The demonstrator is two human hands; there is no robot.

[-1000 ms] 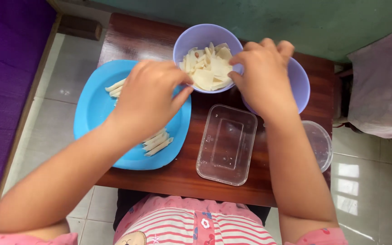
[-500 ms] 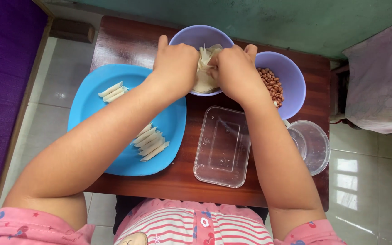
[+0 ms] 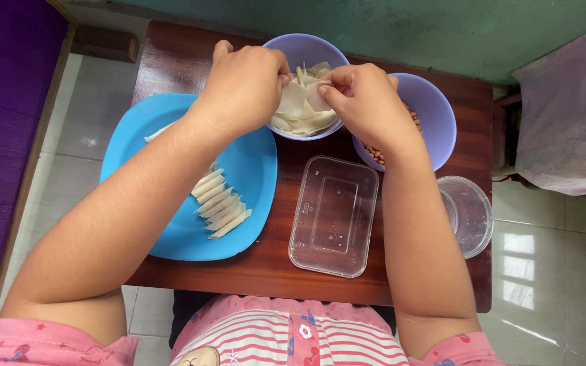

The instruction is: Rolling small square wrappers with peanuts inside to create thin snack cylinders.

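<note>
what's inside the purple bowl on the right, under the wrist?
Brown peanuts show in the right purple bowl beside the right hand. The hand and wrist cover most of the inside, so how full it is can't be seen.

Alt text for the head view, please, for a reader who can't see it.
Both hands, left hand and right hand, pinch a thin white wrapper over a purple bowl of wrappers. A blue plate with rolled pieces sits left, a clear container in front, on a wooden table.
</note>
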